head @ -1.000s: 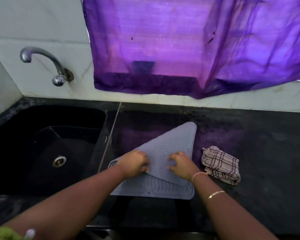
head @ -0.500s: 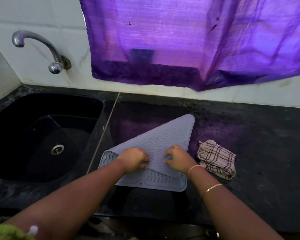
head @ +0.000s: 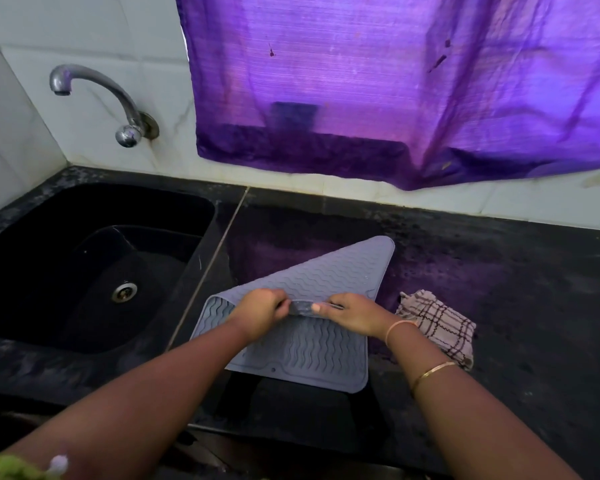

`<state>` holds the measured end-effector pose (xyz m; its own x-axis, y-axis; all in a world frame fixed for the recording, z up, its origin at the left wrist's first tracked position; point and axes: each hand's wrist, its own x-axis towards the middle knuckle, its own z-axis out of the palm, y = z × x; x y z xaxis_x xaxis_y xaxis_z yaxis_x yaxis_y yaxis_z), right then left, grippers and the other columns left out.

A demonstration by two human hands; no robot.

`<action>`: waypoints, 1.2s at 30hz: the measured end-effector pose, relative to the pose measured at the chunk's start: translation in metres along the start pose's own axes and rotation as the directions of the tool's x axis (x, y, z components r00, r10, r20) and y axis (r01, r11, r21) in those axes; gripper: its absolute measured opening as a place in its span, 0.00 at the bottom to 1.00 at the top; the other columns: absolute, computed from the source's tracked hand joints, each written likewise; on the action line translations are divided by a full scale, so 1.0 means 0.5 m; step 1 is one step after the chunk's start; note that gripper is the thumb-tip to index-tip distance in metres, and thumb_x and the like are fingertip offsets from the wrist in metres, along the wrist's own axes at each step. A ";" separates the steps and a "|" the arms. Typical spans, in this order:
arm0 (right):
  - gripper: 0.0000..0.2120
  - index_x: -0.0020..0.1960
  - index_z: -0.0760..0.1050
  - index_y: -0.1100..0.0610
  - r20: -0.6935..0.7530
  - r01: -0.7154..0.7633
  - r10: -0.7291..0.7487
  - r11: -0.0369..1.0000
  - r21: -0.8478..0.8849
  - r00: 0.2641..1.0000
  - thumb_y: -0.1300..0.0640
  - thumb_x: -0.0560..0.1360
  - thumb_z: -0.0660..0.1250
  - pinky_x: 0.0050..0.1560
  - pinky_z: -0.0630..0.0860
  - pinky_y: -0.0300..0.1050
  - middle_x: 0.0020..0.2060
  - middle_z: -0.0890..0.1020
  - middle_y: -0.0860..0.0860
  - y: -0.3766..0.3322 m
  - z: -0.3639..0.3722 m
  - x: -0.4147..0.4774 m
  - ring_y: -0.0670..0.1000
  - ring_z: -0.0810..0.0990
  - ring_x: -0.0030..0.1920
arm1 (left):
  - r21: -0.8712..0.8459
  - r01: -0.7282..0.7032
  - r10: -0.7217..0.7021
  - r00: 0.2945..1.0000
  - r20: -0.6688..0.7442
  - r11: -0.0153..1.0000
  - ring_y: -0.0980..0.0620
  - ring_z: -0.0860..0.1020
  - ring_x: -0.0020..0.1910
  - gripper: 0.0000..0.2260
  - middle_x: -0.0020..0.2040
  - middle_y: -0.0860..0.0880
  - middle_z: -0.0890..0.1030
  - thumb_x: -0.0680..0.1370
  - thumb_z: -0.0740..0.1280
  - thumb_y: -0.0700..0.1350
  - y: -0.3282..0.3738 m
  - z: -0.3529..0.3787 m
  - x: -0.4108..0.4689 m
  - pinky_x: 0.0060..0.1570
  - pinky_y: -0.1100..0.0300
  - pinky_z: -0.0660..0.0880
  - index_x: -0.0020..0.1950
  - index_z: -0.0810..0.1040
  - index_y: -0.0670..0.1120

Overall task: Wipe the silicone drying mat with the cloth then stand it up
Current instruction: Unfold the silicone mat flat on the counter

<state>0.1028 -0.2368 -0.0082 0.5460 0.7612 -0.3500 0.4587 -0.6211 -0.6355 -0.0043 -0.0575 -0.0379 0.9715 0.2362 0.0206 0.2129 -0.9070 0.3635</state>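
Observation:
A grey silicone drying mat (head: 309,355) with wavy ridges lies on the black counter (head: 516,289), folded over itself so one corner points up and right. My left hand (head: 260,313) and my right hand (head: 354,313) both grip the folded edge near the mat's middle, thumbs toward each other, lifting that edge a little. The checked cloth (head: 437,327), beige with dark lines, lies crumpled on the counter just right of my right wrist, held by neither hand.
A black sink (head: 66,278) with a metal drain sits to the left, under a wall tap (head: 118,102). A purple curtain (head: 395,81) hangs over the tiled wall behind. The counter's front edge runs just below the mat.
Both hands have gone from pressing on the folded mat to gripping its folded edge and raising it slightly. The cloth has stayed where it lay.

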 end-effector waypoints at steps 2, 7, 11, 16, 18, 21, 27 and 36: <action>0.15 0.42 0.76 0.52 0.018 0.042 -0.042 0.999 -0.014 0.999 0.40 0.72 0.66 0.40 0.70 0.43 0.37 0.77 0.48 0.002 -0.016 -0.001 0.47 0.75 0.39 | -0.033 0.039 -0.040 0.998 -0.045 0.999 0.46 0.78 0.46 0.11 0.47 0.43 0.82 0.80 0.59 0.44 -0.002 -0.008 0.000 0.45 0.58 0.68 0.49 0.79 0.40; 0.14 0.33 0.69 0.55 -0.122 0.086 -0.085 0.996 0.004 0.989 0.55 0.77 0.65 0.33 0.64 0.41 0.29 0.72 0.49 -0.005 -0.056 0.018 0.48 0.70 0.32 | -0.098 0.103 -0.115 0.985 -0.127 0.990 0.44 0.77 0.46 0.11 0.46 0.42 0.79 0.81 0.58 0.43 -0.014 -0.045 0.004 0.43 0.58 0.66 0.47 0.77 0.38; 0.17 0.31 0.67 0.53 -0.247 0.108 -0.108 0.994 -0.013 0.963 0.54 0.78 0.63 0.32 0.63 0.44 0.27 0.70 0.49 -0.032 -0.076 0.047 0.47 0.68 0.29 | -0.131 0.107 -0.129 0.976 -0.173 0.986 0.44 0.77 0.48 0.12 0.48 0.42 0.80 0.82 0.57 0.44 -0.031 -0.071 0.023 0.47 0.55 0.70 0.52 0.77 0.38; 0.11 0.41 0.76 0.59 -0.388 0.139 -0.190 0.978 -0.156 0.902 0.53 0.77 0.62 0.38 0.72 0.49 0.34 0.79 0.55 -0.091 -0.094 0.088 0.54 0.77 0.37 | -0.241 0.113 -0.174 0.953 -0.249 0.964 0.49 0.77 0.50 0.09 0.51 0.46 0.80 0.81 0.59 0.43 -0.075 -0.093 0.038 0.49 0.59 0.71 0.55 0.78 0.43; 0.12 0.41 0.75 0.58 -0.422 0.124 -0.194 0.974 -0.189 0.885 0.52 0.77 0.62 0.39 0.74 0.51 0.35 0.80 0.55 -0.116 -0.098 0.113 0.56 0.78 0.37 | -0.278 0.129 -0.205 0.943 -0.263 0.952 0.50 0.77 0.55 0.11 0.56 0.47 0.78 0.80 0.61 0.42 -0.098 -0.103 0.041 0.54 0.60 0.71 0.61 0.76 0.44; 0.12 0.41 0.75 0.57 -0.444 0.087 -0.184 0.969 -0.229 0.877 0.51 0.78 0.61 0.39 0.75 0.51 0.36 0.80 0.55 -0.149 -0.097 0.156 0.56 0.78 0.38 | -0.311 0.181 -0.273 0.919 -0.285 0.933 0.49 0.74 0.61 0.15 0.62 0.46 0.75 0.79 0.64 0.41 -0.136 -0.117 0.040 0.59 0.60 0.69 0.66 0.73 0.44; 0.10 0.56 0.73 0.56 -0.442 0.040 -0.136 0.975 -0.221 0.886 0.54 0.78 0.60 0.49 0.76 0.53 0.48 0.81 0.58 -0.197 -0.077 0.247 0.59 0.79 0.49 | -0.296 0.257 -0.333 0.911 -0.244 0.920 0.52 0.76 0.57 0.13 0.61 0.48 0.76 0.78 0.64 0.41 -0.209 -0.141 0.015 0.55 0.62 0.70 0.63 0.75 0.47; 0.28 0.74 0.56 0.57 -0.464 0.020 -0.137 0.968 -0.249 0.875 0.60 0.77 0.62 0.71 0.62 0.54 0.74 0.60 0.58 -0.206 -0.021 0.309 0.58 0.60 0.73 | -0.193 0.262 -0.288 0.949 -0.126 0.946 0.53 0.76 0.54 0.09 0.58 0.50 0.77 0.78 0.63 0.42 -0.272 -0.142 -0.004 0.52 0.65 0.69 0.56 0.79 0.49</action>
<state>0.1475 -0.0570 0.0104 0.7405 0.6645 0.1006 0.6292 -0.6329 -0.4512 -0.0424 0.0900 -0.0212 0.8474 0.5299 0.0324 0.4354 -0.7287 0.5286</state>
